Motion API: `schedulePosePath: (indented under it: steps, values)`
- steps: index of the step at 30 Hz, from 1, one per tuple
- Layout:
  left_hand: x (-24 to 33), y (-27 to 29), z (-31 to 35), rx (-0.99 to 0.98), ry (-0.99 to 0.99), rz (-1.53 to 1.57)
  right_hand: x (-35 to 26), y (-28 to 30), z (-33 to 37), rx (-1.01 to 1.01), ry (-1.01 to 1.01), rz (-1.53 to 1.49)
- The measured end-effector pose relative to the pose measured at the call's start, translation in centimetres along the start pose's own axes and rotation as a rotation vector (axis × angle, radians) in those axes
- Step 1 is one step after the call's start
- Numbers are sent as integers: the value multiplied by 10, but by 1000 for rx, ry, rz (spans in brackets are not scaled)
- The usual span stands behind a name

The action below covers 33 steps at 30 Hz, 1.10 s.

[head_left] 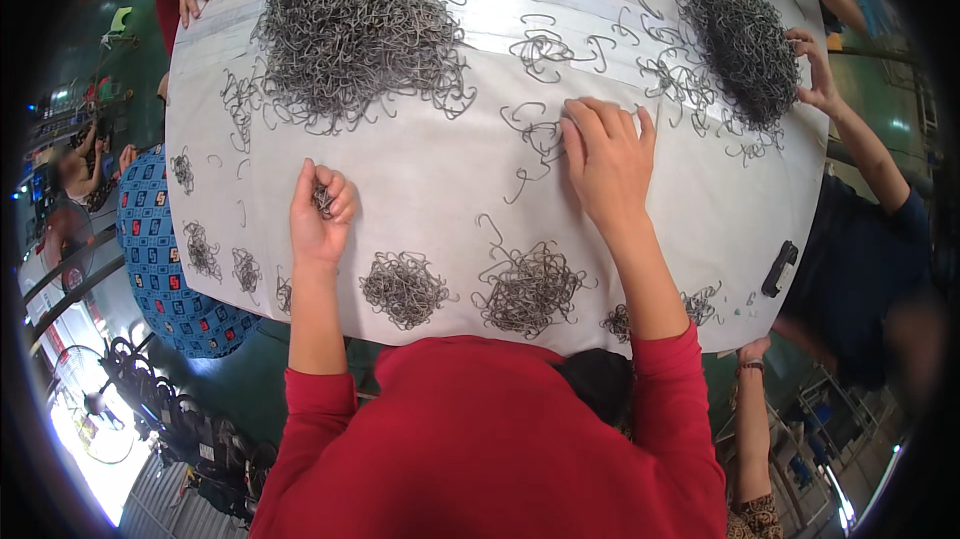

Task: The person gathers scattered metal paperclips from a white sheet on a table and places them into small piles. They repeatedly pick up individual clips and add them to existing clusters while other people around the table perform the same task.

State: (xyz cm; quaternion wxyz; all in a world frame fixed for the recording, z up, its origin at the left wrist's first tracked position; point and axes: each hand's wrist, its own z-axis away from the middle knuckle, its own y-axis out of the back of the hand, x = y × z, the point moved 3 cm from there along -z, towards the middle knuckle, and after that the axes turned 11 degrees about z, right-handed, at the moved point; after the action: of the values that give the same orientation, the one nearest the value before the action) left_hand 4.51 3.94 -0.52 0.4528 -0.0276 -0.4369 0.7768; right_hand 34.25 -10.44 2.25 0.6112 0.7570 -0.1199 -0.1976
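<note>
White-covered table point(430, 179) filled most of the view, green floor point(255, 379) around it. Left hand point(324, 204) was palm up, fingers curled closed around a small bunch of wire hooks point(321, 199). Large tangled heap point(355, 34) lay beyond the left hand. Right hand point(608, 164) was palm down, fingers partly bent and spread; loose hooks point(540, 136) lay just left of its fingertips, and could not tell whether it pinched any. Another loose cluster point(541, 47) sat beyond the right hand, slightly left. Round pile point(405, 289) lay nearer the body than the left hand, to its right; wider pile point(532, 291) lay left of the right forearm. Elongated dark heap point(745, 49) stood beyond the right hand, to its right, with a co-worker's hand point(820, 79) at its far side. Small black object point(780, 268) lay well right of the right hand, closer to the body.
</note>
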Motion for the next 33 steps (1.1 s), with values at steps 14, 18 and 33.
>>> schedulePosePath:
  steps: [14, 18, 33]
  values:
    - [-1, -3, 3, 31, -23, -25, -33, -7, -35, -14, 96, -230]
    - [-1, -4, 3, 43, -17, -26, -1, -9, -33, 111, -169, -122]
    - [-5, -8, 3, 50, 43, 8, 55, -16, -82, -42, -283, -49]
